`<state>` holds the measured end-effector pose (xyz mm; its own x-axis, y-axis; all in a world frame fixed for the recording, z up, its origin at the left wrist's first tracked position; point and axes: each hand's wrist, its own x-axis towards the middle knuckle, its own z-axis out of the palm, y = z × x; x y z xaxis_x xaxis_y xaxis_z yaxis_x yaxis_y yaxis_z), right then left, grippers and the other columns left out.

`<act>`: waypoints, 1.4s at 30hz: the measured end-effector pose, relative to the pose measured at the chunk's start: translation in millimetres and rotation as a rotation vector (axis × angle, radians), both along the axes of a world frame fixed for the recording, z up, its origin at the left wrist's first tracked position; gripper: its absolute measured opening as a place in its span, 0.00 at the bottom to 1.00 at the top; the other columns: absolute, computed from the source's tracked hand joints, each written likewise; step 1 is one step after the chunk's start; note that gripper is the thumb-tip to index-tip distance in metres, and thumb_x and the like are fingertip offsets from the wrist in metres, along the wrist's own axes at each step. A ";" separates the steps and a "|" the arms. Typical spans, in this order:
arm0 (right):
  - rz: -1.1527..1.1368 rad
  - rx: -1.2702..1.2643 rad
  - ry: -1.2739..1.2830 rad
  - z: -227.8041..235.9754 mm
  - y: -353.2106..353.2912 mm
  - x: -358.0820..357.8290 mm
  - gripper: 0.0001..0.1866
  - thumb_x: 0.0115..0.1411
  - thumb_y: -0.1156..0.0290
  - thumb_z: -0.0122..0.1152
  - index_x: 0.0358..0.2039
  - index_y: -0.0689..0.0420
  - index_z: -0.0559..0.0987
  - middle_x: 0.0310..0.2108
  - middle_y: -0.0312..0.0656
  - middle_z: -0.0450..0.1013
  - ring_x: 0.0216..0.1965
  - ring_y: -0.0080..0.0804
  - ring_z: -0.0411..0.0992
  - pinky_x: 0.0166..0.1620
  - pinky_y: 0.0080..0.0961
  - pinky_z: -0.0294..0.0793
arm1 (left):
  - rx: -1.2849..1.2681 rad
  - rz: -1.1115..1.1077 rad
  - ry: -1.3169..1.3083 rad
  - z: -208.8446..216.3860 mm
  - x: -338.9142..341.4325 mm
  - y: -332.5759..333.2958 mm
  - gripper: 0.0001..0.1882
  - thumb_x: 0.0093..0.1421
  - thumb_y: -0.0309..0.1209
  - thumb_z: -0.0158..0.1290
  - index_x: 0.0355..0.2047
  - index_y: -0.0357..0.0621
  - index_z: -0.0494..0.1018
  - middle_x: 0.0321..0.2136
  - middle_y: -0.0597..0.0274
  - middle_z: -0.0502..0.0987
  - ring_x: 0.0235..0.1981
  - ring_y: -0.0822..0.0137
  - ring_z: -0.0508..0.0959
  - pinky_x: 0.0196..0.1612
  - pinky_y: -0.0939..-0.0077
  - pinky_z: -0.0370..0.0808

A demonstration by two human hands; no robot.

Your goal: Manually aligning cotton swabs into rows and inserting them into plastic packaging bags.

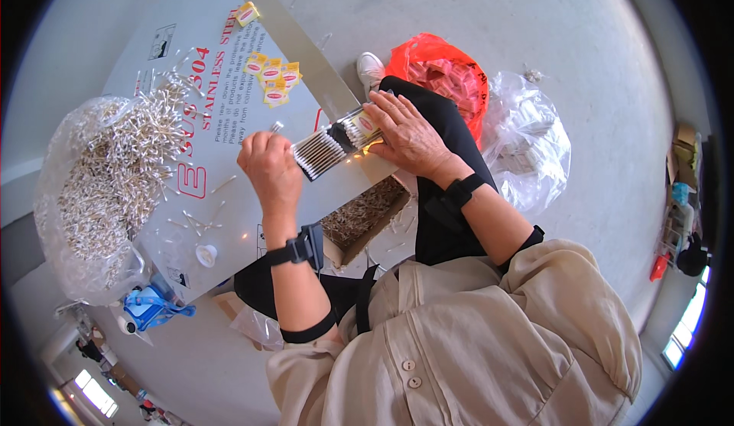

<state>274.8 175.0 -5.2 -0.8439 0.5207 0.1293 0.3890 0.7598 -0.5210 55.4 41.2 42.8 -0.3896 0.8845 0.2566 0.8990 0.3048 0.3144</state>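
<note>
My left hand (270, 170) is closed in a fist just left of a dark tray-like holder. A small pale end pokes out above the fist, too little to name. A row of white-tipped cotton swabs (319, 155) lies side by side in the holder's near-left part. Across the far-right part, my right hand (407, 131) spans the holder, its long fingers on one side and its thumb by the other. A yellow-and-white label (365, 124) shows beside those fingers, with more white swab tips next to it. The holder is over the sheet-covered table's right edge.
A clear bag (47, 173) spills loose cotton swabs onto the printed table (164, 231) at left. Small yellow packs (274, 78) lie toward the back. Below the edge stands a cardboard box (359, 252) of swabs. A red bag (483, 97) and a clear bag (547, 154) stand at right.
</note>
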 end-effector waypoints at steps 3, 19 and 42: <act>0.000 0.024 -0.012 -0.6 -0.1 -0.2 0.39 0.56 0.55 0.65 0.63 0.56 0.62 0.66 0.50 0.57 0.68 0.47 0.54 0.69 0.43 0.50 | 0.013 -0.006 -0.148 12.0 0.3 -31.2 0.07 0.46 0.22 0.60 0.24 0.43 0.72 0.32 0.61 0.73 0.45 0.56 0.71 0.48 0.59 0.66; -0.013 0.003 0.007 1.8 -0.6 -0.5 0.38 0.55 0.57 0.65 0.63 0.56 0.62 0.66 0.49 0.58 0.67 0.47 0.55 0.69 0.42 0.51 | 0.047 0.265 0.022 -22.6 -43.3 -22.0 0.10 0.47 0.19 0.61 0.31 0.43 0.75 0.30 0.59 0.73 0.40 0.52 0.72 0.44 0.59 0.71; -0.011 -0.010 -0.001 0.3 0.9 1.3 0.38 0.57 0.56 0.64 0.64 0.56 0.62 0.67 0.50 0.56 0.68 0.48 0.54 0.70 0.41 0.50 | -0.160 0.046 -0.259 -8.6 -40.1 -2.7 0.05 0.56 0.21 0.54 0.31 0.40 0.68 0.30 0.52 0.74 0.35 0.48 0.75 0.38 0.56 0.73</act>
<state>276.2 175.9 -4.9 -0.8382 0.5312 0.1236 0.3976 0.7503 -0.5282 15.3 38.5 34.2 -0.4649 0.8854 0.0022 0.7791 0.4079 0.4760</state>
